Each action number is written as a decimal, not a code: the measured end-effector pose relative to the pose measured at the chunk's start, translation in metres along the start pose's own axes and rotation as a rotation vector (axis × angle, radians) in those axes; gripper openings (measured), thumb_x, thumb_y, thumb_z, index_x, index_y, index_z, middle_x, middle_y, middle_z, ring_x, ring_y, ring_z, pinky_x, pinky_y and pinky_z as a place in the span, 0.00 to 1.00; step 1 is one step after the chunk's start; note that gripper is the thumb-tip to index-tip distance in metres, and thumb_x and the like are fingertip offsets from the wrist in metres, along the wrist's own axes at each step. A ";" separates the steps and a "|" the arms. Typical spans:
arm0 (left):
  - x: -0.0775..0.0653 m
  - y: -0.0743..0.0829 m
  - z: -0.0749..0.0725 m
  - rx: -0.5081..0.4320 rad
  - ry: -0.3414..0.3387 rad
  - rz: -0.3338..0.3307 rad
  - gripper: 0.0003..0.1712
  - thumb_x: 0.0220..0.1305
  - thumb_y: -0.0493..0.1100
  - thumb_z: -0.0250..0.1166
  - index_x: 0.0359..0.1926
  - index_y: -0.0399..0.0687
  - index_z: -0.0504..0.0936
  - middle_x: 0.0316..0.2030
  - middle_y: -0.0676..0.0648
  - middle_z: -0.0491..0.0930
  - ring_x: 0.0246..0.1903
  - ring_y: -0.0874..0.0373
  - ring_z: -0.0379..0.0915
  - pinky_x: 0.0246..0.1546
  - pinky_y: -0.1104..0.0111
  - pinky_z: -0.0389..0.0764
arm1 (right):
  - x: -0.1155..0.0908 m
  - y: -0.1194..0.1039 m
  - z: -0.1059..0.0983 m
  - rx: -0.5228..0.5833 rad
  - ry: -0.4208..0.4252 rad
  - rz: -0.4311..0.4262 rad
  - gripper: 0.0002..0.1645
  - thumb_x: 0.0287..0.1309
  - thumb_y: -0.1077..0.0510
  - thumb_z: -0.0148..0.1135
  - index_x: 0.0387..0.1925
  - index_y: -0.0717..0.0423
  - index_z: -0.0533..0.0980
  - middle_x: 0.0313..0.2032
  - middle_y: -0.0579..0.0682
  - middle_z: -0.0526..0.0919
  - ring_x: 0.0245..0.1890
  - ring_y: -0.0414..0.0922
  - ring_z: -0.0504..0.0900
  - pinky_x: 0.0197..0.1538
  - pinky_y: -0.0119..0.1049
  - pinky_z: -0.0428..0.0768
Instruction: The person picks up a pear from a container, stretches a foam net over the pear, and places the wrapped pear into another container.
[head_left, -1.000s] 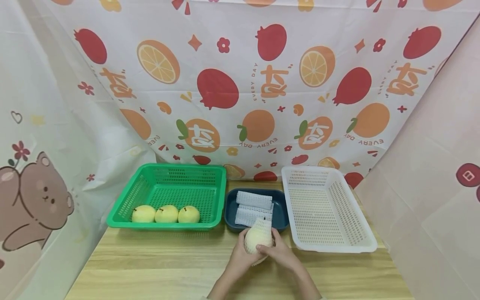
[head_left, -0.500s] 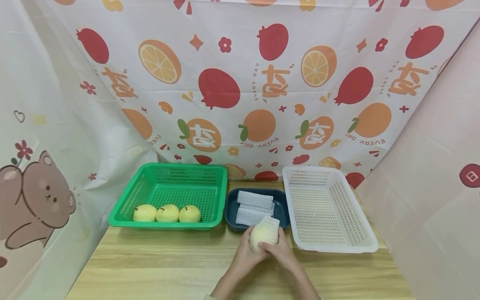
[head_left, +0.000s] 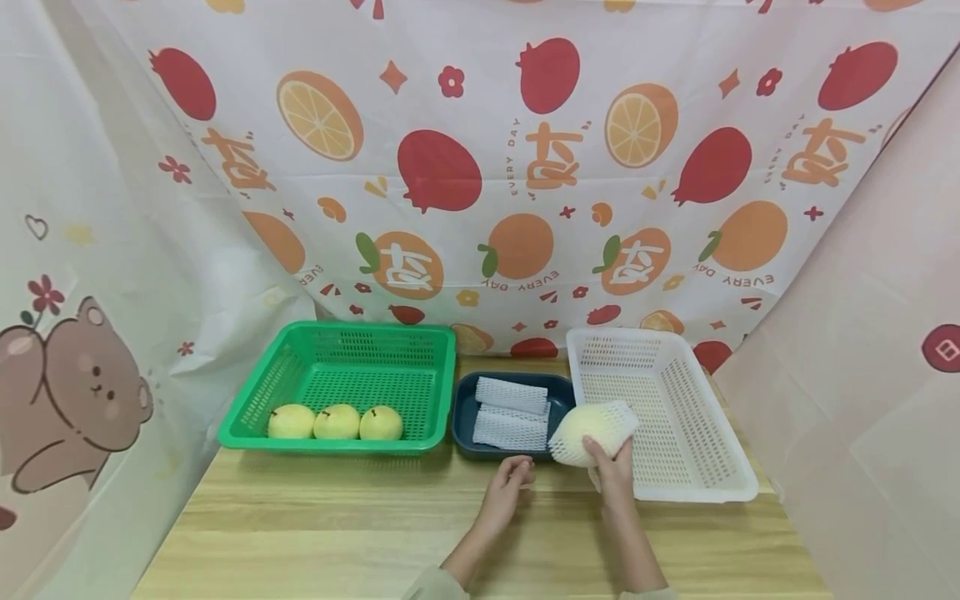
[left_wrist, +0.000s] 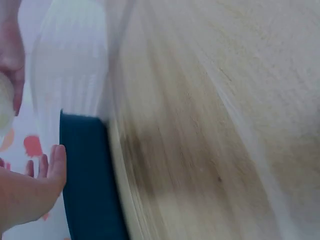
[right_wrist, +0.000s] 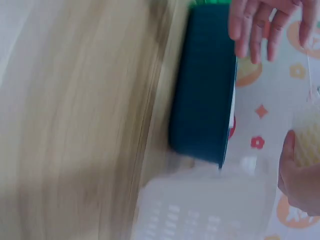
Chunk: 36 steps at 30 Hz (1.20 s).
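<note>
My right hand [head_left: 618, 477] grips a pale yellow pear [head_left: 588, 433] wrapped in a white foam net sleeve [head_left: 619, 418]. It holds the fruit tilted over the near left corner of the white basket [head_left: 731, 493]. In the right wrist view, part of the netted pear [right_wrist: 309, 142] shows at the right edge beside the thumb. My left hand [head_left: 504, 496] holds nothing and hovers by the front of the dark blue tub [head_left: 468, 450], its fingers loosely bent. Flat foam net sleeves [head_left: 512, 429] lie inside that tub.
On the left, a green basket [head_left: 337, 450] has three yellow pears [head_left: 337, 422] along its near side. The tub stands between the two baskets on a wooden table [head_left: 337, 533]. Behind hangs a fruit-print cloth [head_left: 450, 250].
Both hands held the netted pear in front of the tub. The left hand has let go, and the right hand has carried the pear rightward to the white basket's edge.
</note>
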<state>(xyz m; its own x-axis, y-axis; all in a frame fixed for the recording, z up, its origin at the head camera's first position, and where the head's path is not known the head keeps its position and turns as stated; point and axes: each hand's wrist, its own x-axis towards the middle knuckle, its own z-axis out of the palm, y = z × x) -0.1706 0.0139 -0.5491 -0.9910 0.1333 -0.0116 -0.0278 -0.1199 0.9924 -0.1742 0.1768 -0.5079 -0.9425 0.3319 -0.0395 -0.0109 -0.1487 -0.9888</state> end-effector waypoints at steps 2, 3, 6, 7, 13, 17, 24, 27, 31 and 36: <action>0.004 -0.001 0.006 0.036 -0.013 -0.029 0.15 0.68 0.38 0.51 0.45 0.26 0.72 0.36 0.40 0.77 0.38 0.41 0.74 0.34 0.64 0.77 | 0.004 -0.001 -0.007 0.018 0.046 -0.006 0.40 0.58 0.60 0.58 0.66 0.56 0.48 0.55 0.54 0.64 0.52 0.44 0.67 0.58 0.36 0.63; 0.006 -0.001 0.009 0.041 -0.027 -0.034 0.14 0.67 0.37 0.53 0.45 0.26 0.72 0.34 0.40 0.77 0.38 0.40 0.74 0.32 0.66 0.77 | 0.006 -0.002 -0.010 0.029 0.063 -0.007 0.40 0.59 0.59 0.58 0.66 0.55 0.48 0.55 0.52 0.64 0.51 0.42 0.67 0.57 0.35 0.64; 0.009 0.005 0.019 0.045 -0.082 -0.057 0.13 0.63 0.34 0.56 0.43 0.25 0.73 0.31 0.42 0.77 0.37 0.38 0.74 0.30 0.67 0.76 | 0.010 -0.002 -0.018 0.064 0.108 -0.019 0.39 0.61 0.58 0.57 0.66 0.54 0.47 0.55 0.49 0.64 0.51 0.40 0.67 0.58 0.33 0.63; 0.010 0.010 0.022 0.044 -0.103 -0.058 0.13 0.62 0.33 0.56 0.43 0.24 0.73 0.31 0.42 0.77 0.36 0.37 0.74 0.31 0.67 0.77 | 0.011 -0.002 -0.020 0.082 0.117 -0.022 0.39 0.61 0.58 0.56 0.66 0.53 0.46 0.55 0.48 0.63 0.52 0.40 0.67 0.58 0.33 0.63; 0.017 0.022 0.035 0.057 -0.203 -0.098 0.15 0.62 0.32 0.56 0.44 0.20 0.72 0.33 0.40 0.78 0.38 0.34 0.74 0.35 0.59 0.79 | 0.016 0.003 -0.024 0.128 0.132 -0.053 0.38 0.61 0.60 0.56 0.66 0.51 0.47 0.55 0.48 0.63 0.52 0.41 0.69 0.56 0.32 0.66; 0.023 0.010 0.043 0.056 -0.248 -0.142 0.14 0.62 0.31 0.55 0.44 0.19 0.72 0.33 0.42 0.78 0.36 0.36 0.76 0.37 0.58 0.79 | 0.016 0.006 -0.023 0.109 0.143 -0.066 0.38 0.60 0.59 0.58 0.65 0.53 0.47 0.53 0.48 0.65 0.49 0.41 0.69 0.52 0.29 0.68; 0.023 0.008 0.059 -0.028 -0.264 -0.207 0.13 0.60 0.32 0.57 0.43 0.23 0.72 0.31 0.36 0.79 0.34 0.41 0.77 0.37 0.56 0.78 | 0.015 0.008 -0.024 0.135 0.158 -0.065 0.36 0.61 0.60 0.56 0.64 0.52 0.48 0.52 0.48 0.65 0.48 0.41 0.70 0.49 0.28 0.69; 0.024 0.010 0.063 -0.052 -0.234 -0.237 0.13 0.60 0.31 0.58 0.43 0.24 0.72 0.31 0.35 0.79 0.32 0.47 0.78 0.37 0.58 0.79 | 0.015 0.008 -0.024 0.143 0.149 -0.068 0.36 0.62 0.60 0.56 0.64 0.51 0.47 0.53 0.48 0.65 0.48 0.41 0.71 0.49 0.28 0.70; 0.027 0.010 0.068 -0.064 -0.191 -0.265 0.12 0.59 0.29 0.58 0.43 0.23 0.71 0.31 0.37 0.79 0.32 0.48 0.79 0.37 0.60 0.79 | 0.013 0.010 -0.024 0.161 0.141 -0.111 0.36 0.60 0.59 0.58 0.63 0.51 0.48 0.53 0.49 0.65 0.48 0.41 0.71 0.48 0.28 0.71; 0.027 0.006 0.077 -0.020 -0.136 -0.262 0.11 0.59 0.28 0.58 0.42 0.23 0.70 0.29 0.40 0.79 0.26 0.56 0.77 0.35 0.62 0.79 | 0.011 0.013 -0.024 0.165 0.154 -0.181 0.37 0.57 0.56 0.61 0.62 0.52 0.51 0.52 0.51 0.65 0.47 0.41 0.70 0.47 0.27 0.71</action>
<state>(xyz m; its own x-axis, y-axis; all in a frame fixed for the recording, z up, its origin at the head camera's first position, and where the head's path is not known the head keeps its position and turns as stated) -0.1876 0.0924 -0.5336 -0.9232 0.2924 -0.2492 -0.2841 -0.0830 0.9552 -0.1768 0.2011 -0.5245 -0.8587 0.5023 0.1018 -0.2404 -0.2193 -0.9456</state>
